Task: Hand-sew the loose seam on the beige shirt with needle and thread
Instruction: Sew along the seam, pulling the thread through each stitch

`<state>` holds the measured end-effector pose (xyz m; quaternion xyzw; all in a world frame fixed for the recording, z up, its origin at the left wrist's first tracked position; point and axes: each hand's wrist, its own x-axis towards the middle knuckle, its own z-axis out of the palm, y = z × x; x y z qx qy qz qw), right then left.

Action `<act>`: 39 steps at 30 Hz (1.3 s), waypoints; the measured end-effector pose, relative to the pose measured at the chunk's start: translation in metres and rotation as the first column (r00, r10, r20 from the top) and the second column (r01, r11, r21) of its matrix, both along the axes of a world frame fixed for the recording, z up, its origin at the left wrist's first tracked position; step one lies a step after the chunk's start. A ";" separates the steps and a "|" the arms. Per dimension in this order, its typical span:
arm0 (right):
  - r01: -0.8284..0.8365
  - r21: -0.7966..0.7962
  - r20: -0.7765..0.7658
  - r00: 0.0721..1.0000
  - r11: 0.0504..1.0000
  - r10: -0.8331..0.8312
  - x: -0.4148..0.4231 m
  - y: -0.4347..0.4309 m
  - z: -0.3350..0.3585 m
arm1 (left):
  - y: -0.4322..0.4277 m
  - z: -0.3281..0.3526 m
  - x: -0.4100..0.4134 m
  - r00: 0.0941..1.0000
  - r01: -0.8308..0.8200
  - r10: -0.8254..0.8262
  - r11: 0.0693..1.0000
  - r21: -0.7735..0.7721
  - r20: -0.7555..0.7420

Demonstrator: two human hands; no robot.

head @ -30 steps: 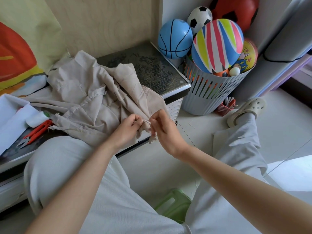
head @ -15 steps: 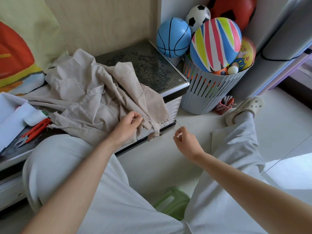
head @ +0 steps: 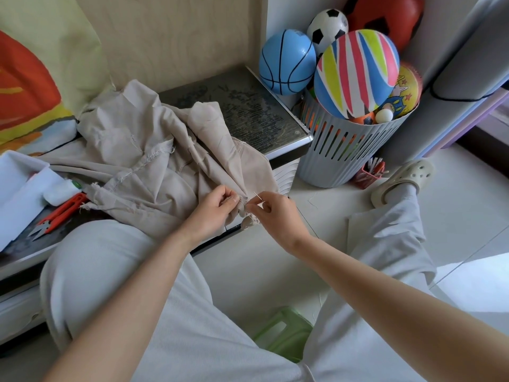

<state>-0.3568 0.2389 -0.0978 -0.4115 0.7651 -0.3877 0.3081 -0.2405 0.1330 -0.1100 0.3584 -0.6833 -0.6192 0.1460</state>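
Beige cloth fills the middle of the head view: the beige shirt (head: 154, 175) lies crumpled on the dark glass-topped table (head: 248, 111), with one frayed corner hanging over the table's near edge above the person's lap.

The left hand (head: 217, 208) sits at that hanging corner, fingers curled, thumb and forefinger pinching a fold of the shirt's edge. The right hand (head: 275, 213) is just to the right of it, almost knuckle to knuckle, with the pinched edge between them. Its thumb and forefinger are closed on the needle (head: 259, 196), which shows as a thin bright sliver slanting up and to the left above the fingertips, right beside the cloth. Whether the point is already in the fabric cannot be told, and the thread is too fine to make out.

On the table to the left of the shirt lie orange thread snips (head: 59, 213), a small white roll (head: 60, 190) and a white box (head: 19, 188), all well apart from the hands. Right of the table stands a grey slotted basket (head: 344, 150) heaped with balls, among them a striped ball (head: 356, 73) and a blue basketball (head: 287, 62). A green stool (head: 283, 334) shows between the person's pale trouser legs, and a cream clog (head: 402, 180) rests on the floor near the basket.
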 end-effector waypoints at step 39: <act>-0.041 0.084 -0.062 0.997 0.996 0.046 -0.017 0.017 -0.020 | 0.005 0.004 -0.004 1.000 -0.015 0.015 1.000 -0.002 -0.028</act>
